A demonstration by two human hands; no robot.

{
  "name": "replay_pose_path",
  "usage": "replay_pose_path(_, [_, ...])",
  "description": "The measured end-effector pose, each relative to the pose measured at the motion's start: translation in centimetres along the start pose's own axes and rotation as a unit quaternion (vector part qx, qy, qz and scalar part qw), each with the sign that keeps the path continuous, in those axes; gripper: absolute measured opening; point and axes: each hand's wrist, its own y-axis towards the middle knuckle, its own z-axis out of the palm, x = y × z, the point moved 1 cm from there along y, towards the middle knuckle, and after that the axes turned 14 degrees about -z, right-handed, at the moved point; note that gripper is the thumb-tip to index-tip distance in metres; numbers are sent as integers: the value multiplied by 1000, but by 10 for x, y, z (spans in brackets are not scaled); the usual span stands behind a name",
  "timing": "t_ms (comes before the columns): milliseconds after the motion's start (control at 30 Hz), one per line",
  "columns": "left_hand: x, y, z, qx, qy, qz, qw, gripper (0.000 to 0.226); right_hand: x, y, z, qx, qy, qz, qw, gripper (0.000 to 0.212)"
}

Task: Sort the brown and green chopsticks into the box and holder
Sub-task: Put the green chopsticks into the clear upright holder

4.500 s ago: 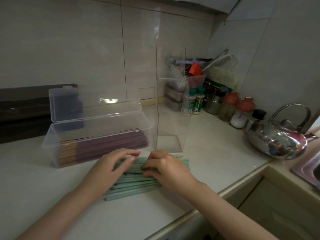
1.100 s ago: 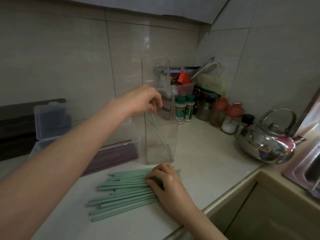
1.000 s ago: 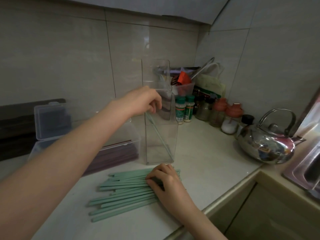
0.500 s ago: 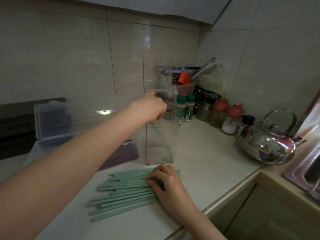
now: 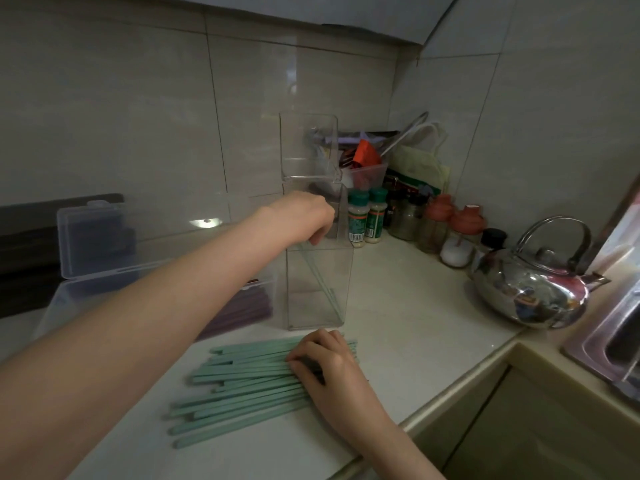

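Left hand (image 5: pixel 301 216): curled at the tall clear plastic holder (image 5: pixel 306 140)'s rim, over one leaning chopstick (image 5: pixel 320 276); grip unclear.
Right hand (image 5: pixel 325 363): before the holder, fingers curled on pale green chopsticks (image 5: pixel 242 386), steadying the pile.

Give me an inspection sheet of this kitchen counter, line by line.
Surface: pale counter, dimly lit.
Job's things: green chopsticks piled loose at front, some lean inside the clear holder; brown chopsticks lie in the open box.
Clutter: kettle, spice jars, bags in the corner.
Hands: left hand at the holder's mouth, fingers curled, grip unclear; right hand rests on the pile, fingers bent.
Cables: nothing seen.
Surroundings: tiled walls.
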Motion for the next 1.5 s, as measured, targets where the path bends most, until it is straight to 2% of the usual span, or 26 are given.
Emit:
replay_pose_path(67, [1,1,5,12,-37,-7,999,17,0,0,0,1,1,0,1000,12])
replay_pose_path(133, [5,-1,9,0,-49,24,999,19,-1,0,0,0,1,0,1000,13])
replay_pose_path(233, [16,-8,13,-51,-73,79,993,28,-1,1,-1,0,15,11,1000,10])
replay_pose_path(333, [25,-26,16,-97,-132,97,982,21,-3,2,-2,-2,24,23,999,5])
replay_pose_path(467, [38,-77,28,-206,-229,128,943,18,-3,4,-4,0,15,35,999,3])
replay_pose_path(533, [45,-108,38,-251,-280,108,920,19,-3,7,-5,10,17,38,999,4])
replay_pose_path(600, [51,-133,51,-264,-327,75,904,21,-1,11,-9,24,12,26,999,6])
replay_pose_path(700, [61,-155,85,-239,-399,17,885,18,-4,16,-13,71,-30,-10,997,15])
replay_pose_path(800, [73,-163,124,-217,-443,-47,868,23,-10,21,-26,110,-119,-63,985,21])
replay_pose_path(900, [81,-166,147,-219,-455,-88,859,31,-6,29,-55,91,-155,-66,981,23])
replay_pose_path(967, [85,-165,156,-203,-458,-101,859,31,2,35,-81,51,-108,-24,992,14])
replay_pose_path(1067, [88,-159,167,-137,-431,-78,888,10,23,53,-112,-43,-12,9,999,4])
replay_pose_path(1133, [87,-156,171,-111,-390,-52,913,20,31,77,-123,-115,51,22,992,3])
replay_pose_path(1200, [87,-154,172,-124,-364,-33,922,28,33,106,-128,-174,103,36,979,7])
replay_pose_path(1267, [86,-153,170,-132,-355,-25,925,27,28,134,-126,-204,105,56,972,8])
replay_pose_path(1367, [89,-153,172,-125,-360,-31,924,15,19,158,-112,-189,65,70,977,9])
replay_pose_path(1500, [94,-152,174,-119,-355,-28,927,17,4,167,-91,-72,-49,103,991,16])
